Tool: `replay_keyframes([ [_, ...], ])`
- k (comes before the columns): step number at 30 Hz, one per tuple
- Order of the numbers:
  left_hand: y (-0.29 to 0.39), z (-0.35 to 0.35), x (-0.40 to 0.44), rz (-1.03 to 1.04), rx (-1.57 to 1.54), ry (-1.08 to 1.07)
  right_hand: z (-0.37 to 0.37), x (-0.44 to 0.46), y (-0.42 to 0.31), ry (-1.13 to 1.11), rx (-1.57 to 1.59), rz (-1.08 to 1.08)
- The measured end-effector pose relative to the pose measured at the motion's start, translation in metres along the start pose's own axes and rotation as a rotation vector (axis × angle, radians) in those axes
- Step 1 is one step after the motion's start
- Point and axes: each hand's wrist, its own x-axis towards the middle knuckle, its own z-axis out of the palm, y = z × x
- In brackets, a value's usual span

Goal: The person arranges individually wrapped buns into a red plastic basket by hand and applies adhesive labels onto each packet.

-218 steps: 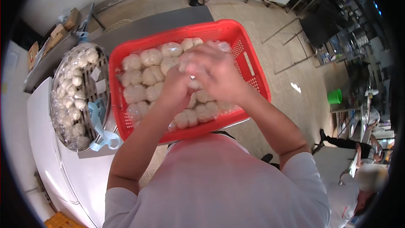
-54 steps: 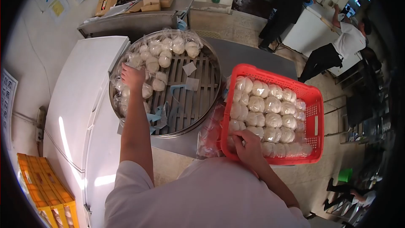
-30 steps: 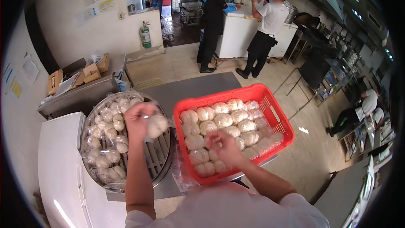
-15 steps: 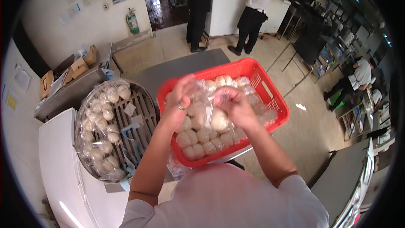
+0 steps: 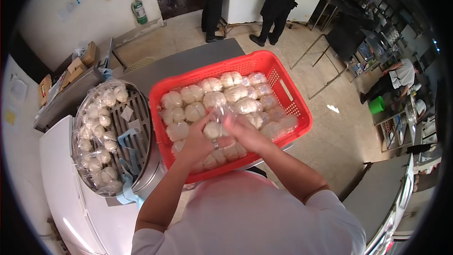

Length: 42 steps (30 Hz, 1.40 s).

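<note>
Over the red plastic basket point(image 5: 222, 175), my left hand point(image 5: 200, 142) is closed around a clear bag of white buns point(image 5: 213, 130), a ring on one finger. My right hand point(image 5: 245, 133) is closed at the gathered plastic of the same bag, its fingers slightly blurred. Rows of bagged round buns point(image 5: 192, 93) fill the basket beneath and beyond both hands. To the left, a round slatted steamer tray point(image 5: 149, 148) holds more buns in plastic point(image 5: 96, 132) along its left side. Pale blue strips point(image 5: 127, 191) lie over its slats and hang across the rim.
The basket rests on a grey table point(image 5: 188, 66). Cardboard boxes point(image 5: 75, 68) stand on a shelf at the left. A fire extinguisher point(image 5: 139, 9) is on the wall. Several people work farther off, one near a green bucket point(image 5: 376, 105) at right.
My hands have come down and closer together, bringing the bag of buns lower over the basket. The view has shifted, so the basket and steamer appear farther left.
</note>
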Motion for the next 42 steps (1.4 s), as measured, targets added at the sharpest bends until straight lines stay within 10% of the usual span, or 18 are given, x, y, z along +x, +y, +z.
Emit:
replay_keyframes([
  [6, 0.001, 0.072, -0.022, -0.027, -0.15, -0.072, -0.044, -0.027, -0.002, -0.046, -0.371, 0.029],
  [12, -0.019, 0.094, 0.036, 0.021, -0.066, -0.057, -0.093, -0.024, -0.046, -0.048, -0.774, -0.783],
  [15, 0.027, 0.109, 0.073, -0.473, -0.988, -0.128, -0.136, -0.018, -0.07, -0.076, -1.029, -0.738],
  [18, 0.018, 0.114, 0.124, -0.309, -0.532, -0.341, -0.191, 0.001, -0.083, 0.015, -1.036, -0.727],
  [21, -0.003, 0.126, 0.151, 0.161, 0.357, -0.298, -0.236, 0.023, -0.096, 0.129, -0.757, -0.101],
  [25, -0.043, 0.129, 0.14, 0.376, 1.295, -0.481, -0.247, 0.041, -0.071, -0.014, -0.901, 0.11],
  [35, -0.062, 0.105, 0.117, 0.42, 1.156, -0.256, -0.226, 0.055, 0.061, -0.309, -0.962, 0.285],
  [42, -0.063, 0.096, 0.11, 0.432, 0.961, -0.185, -0.165, 0.041, 0.0, -0.245, -0.968, 0.667],
])
